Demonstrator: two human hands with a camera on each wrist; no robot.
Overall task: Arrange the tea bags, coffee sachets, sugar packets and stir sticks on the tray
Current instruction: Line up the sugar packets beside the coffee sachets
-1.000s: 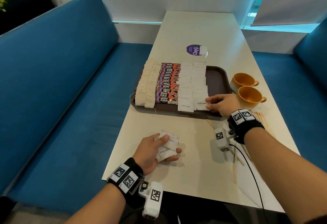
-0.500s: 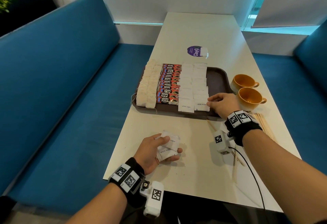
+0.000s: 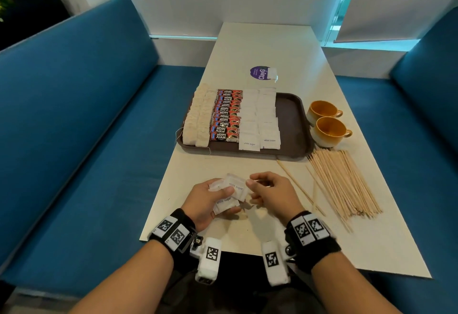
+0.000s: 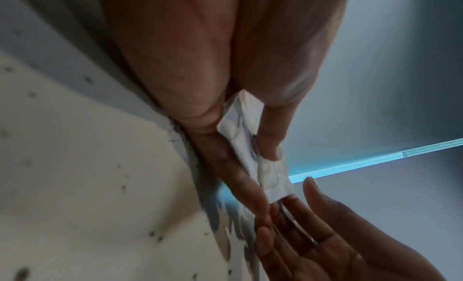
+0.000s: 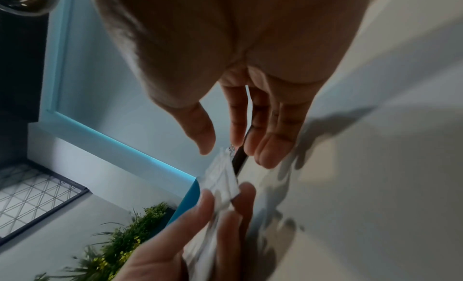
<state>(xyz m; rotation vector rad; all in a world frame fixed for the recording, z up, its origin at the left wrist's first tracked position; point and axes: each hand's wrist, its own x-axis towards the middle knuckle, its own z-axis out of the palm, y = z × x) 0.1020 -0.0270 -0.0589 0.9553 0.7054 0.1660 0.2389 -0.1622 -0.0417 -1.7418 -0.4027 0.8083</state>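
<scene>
We find the left hand (image 3: pixel 207 199) over the near part of the desk (image 3: pixel 272 48), its fingers and thumb curled round a small bunch of white sugar packets (image 3: pixel 231 191). The left wrist view confirms the thumb pressing the packets (image 4: pixel 253 146) against the fingers. The right hand (image 3: pixel 271 193) sits just beside it, holding nothing, fingers loosely extended and narrowly spread; in the right wrist view its thumb and forefinger stand either side of the top packet's edge (image 5: pixel 221 178). We cannot tell whether they touch it.

On the brown tray (image 3: pixel 293 125), further along the desk, we record four groups in columns running away from us. Tea bags (image 3: pixel 199 118) occupy the left side in two columns, with strings trailing over the near rim. Red coffee sachets (image 3: pixel 226 115) lie overlapping in one column beside them. Two columns of placed sugar packets (image 3: pixel 259 120) follow to the right. The right end of the tray is bare.

The stir sticks (image 3: pixel 344 185) lie off the tray, fanned on the desk to the right of the hands, with a few strays nearer the right hand. Two orange cups (image 3: pixel 326 121) stand just beside the tray's right rim. A purple round sticker (image 3: pixel 259 73) lies beyond the tray.
</scene>
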